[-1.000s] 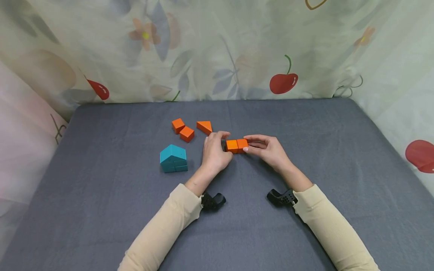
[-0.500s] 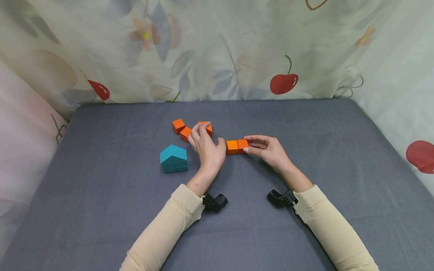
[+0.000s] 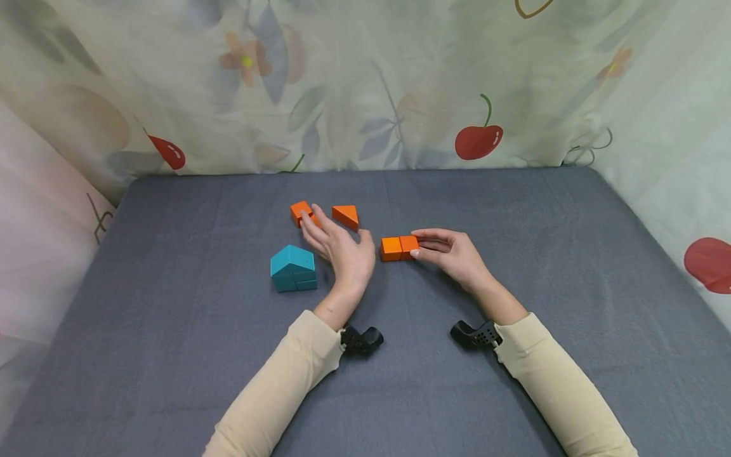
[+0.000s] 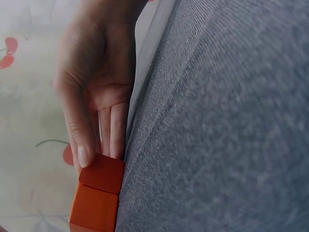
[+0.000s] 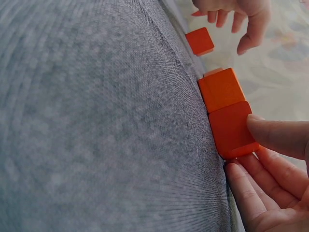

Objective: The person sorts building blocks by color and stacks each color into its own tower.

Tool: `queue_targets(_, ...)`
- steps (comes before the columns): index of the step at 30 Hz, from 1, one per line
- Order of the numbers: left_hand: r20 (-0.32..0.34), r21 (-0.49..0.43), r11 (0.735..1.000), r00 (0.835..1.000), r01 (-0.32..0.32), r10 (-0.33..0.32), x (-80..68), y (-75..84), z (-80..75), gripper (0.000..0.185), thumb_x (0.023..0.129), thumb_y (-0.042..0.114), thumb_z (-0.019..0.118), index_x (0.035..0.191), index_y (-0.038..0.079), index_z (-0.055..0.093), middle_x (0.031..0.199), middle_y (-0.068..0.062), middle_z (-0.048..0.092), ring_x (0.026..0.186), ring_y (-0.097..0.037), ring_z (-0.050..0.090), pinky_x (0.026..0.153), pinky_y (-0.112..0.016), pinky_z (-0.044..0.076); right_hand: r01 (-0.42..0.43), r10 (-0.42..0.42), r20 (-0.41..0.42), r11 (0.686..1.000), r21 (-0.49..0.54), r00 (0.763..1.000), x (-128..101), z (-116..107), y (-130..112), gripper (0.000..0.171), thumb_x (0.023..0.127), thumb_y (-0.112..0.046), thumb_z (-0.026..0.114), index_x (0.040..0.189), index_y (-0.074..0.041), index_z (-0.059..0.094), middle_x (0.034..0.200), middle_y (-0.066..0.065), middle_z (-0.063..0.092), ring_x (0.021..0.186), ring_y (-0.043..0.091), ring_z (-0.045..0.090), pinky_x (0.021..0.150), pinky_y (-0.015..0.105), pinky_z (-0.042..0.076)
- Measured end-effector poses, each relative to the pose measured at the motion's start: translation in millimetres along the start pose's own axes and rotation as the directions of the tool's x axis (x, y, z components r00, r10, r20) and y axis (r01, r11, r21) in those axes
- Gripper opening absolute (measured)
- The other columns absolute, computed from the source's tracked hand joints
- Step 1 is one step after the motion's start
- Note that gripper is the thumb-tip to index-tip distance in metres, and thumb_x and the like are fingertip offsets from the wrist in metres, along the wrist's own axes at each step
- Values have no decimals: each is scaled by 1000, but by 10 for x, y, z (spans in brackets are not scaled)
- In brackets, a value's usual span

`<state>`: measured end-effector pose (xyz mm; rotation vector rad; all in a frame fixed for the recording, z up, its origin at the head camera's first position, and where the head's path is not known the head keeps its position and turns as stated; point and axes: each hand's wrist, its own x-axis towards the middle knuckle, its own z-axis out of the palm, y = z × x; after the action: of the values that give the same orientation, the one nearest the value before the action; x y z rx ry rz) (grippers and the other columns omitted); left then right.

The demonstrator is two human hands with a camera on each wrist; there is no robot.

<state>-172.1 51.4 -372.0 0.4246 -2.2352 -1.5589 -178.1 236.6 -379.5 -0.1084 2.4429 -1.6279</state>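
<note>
- Head view: two orange cubes (image 3: 400,247) sit pressed side by side as a short bar on the grey desk (image 3: 514,209), just right of centre.
- The right hand (image 3: 451,254) steadies that bar at its right end. Its grip is closed on the end cube, with the thumb on one face and the fingers along the opposite one, as the right wrist view shows close up (image 5: 231,128).
- The left hand (image 3: 337,251) lies apart from the bar, with its fingers stretched toward the loose orange pieces further back. Its grip is released and holds nothing.
- Its fingertips lie over one loose cube (image 3: 313,219), which is mostly hidden beneath them. I cannot tell whether they touch it.
- A second loose cube (image 3: 299,211) lies just behind it. An orange wedge (image 3: 346,216) lies beside the thumb, untouched.
- A teal house-shaped block set (image 3: 292,268) stands assembled to the left of the left wrist, apart from both hands.
- As I judge it, the step in hand is fetching another orange piece to join the bar, and the reach has arrived but the grasp has not been made.
- The next move calls for closing thumb and fingers on opposite faces of the chosen cube.
- That piece would then need to come squarely against the bar's free left end, while the right hand braces the bar so it does not slide.
</note>
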Motion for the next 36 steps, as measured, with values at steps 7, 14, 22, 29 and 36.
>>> queue_targets(7,3,25,998,998,63,-63,27,-45,3,89,87,7,61,152,-1,0,159,-19,-9,146,-33,-10,120,-51,4,2,-2,-5,1000,2,1000,-7,11,6,45,86,-9,71,129,-1,59,130,19,59,117,28,61,86,18,54)
queue_targets(14,17,9,993,993,115,-116,37,-65,-1,86,88,6,60,152,-1,4,157,-18,0,146,-32,-5,121,-48,5,-5,5,-1,1000,16,1000,-10,8,-2,44,86,-9,72,128,-3,60,129,17,61,115,26,61,84,18,54)
queue_targets(22,-36,-8,994,993,112,-112,61,-91,15,66,90,2,60,146,-2,25,144,-21,24,130,-35,23,111,-46,25,-14,14,1,1000,4,1000,-4,2,-5,45,86,-11,72,129,-4,60,131,16,60,118,26,60,86,19,54)
queue_targets(29,-30,-23,988,987,155,-156,90,-103,11,48,93,2,56,137,0,36,136,-21,31,120,-36,31,107,-46,29,-15,15,1,1000,9,1000,8,3,1,45,86,-11,72,129,-4,60,131,15,60,118,26,60,86,20,54)
queue_targets(36,-19,-32,980,980,198,-198,112,-120,14,41,95,2,53,134,2,39,136,-20,32,124,-35,31,108,-46,31,-27,27,3,1000,7,1000,10,-1,0,45,86,-11,72,129,-5,60,132,14,59,119,25,59,86,19,54)
